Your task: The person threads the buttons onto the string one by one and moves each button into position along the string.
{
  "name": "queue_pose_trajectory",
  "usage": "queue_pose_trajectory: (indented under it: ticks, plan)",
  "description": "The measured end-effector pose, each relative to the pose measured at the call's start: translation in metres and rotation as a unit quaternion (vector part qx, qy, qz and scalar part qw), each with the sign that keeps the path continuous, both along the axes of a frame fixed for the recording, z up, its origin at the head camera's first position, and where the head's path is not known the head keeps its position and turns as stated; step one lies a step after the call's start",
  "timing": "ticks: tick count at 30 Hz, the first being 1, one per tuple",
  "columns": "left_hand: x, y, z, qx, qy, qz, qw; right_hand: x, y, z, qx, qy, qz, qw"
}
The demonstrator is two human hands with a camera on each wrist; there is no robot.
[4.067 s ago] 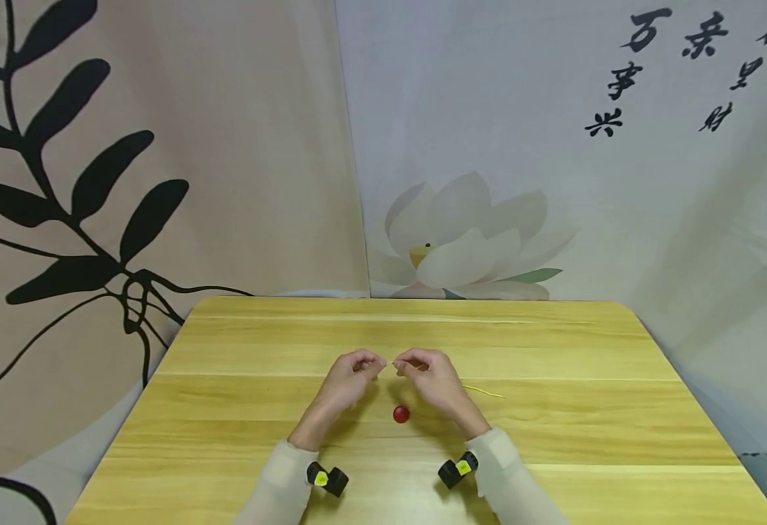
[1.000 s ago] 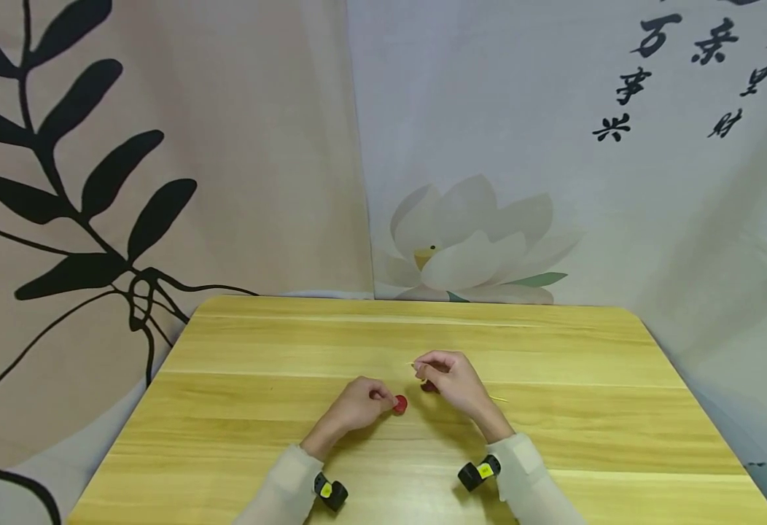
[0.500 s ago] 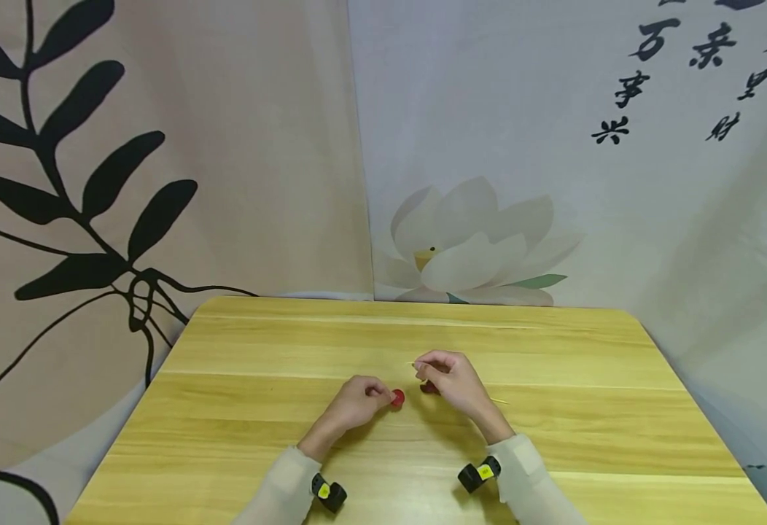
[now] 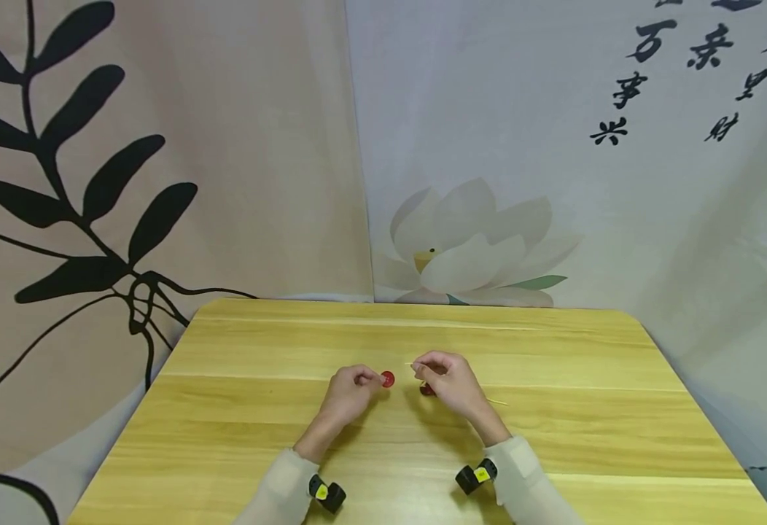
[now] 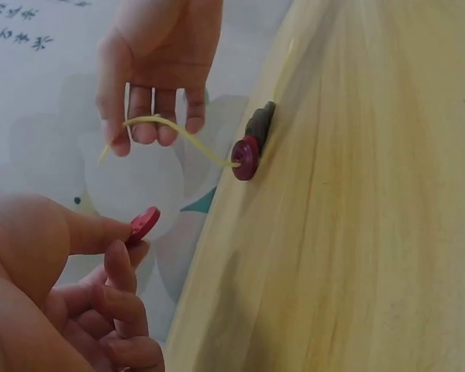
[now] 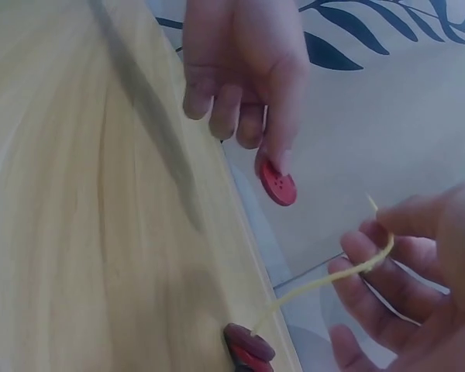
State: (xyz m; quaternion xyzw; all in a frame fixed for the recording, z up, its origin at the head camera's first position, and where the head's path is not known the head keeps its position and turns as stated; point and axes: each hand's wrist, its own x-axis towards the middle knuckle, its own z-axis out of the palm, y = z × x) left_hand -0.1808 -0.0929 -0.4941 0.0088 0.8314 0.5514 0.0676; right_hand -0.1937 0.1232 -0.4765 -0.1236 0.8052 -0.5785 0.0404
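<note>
My left hand [image 4: 346, 395] pinches a round red button [image 4: 388, 379] by its edge between thumb and finger, raised over the table. In the right wrist view small holes show in the button's face [image 6: 278, 186]. Across from it, my right hand [image 4: 450, 383] pinches a thin yellow cord [image 5: 167, 122] near its end, and a short tip sticks out beyond the fingers. The cord runs down into a dark red button [image 5: 245, 160], which is at one end of a small row of threaded buttons on the table; darker ones [image 5: 260, 124] are behind it. The two hands are apart.
The light wooden table [image 4: 383, 467] spans the front, its back edge near a printed curtain [image 4: 259, 146]. The cord's other end [image 4: 498, 402] lies on the table right of my right hand. A black camera is strapped to each wrist.
My left hand has let go of the cord, picked the red button off the table, and moved it up and forward. My right hand stays nearly still with the cord, slightly further right than at first.
</note>
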Motion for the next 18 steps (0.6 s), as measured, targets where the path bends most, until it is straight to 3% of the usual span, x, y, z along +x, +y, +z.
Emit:
queue_pose_trajectory:
  ticks: [18]
  plan:
    - [-0.0022, 0.0003, 0.0046, 0.028, 0.021, 0.009, 0.9994, 0.0001, -0.0043, -0.0029, 0.002, 0.026, 0.004, 0.9997]
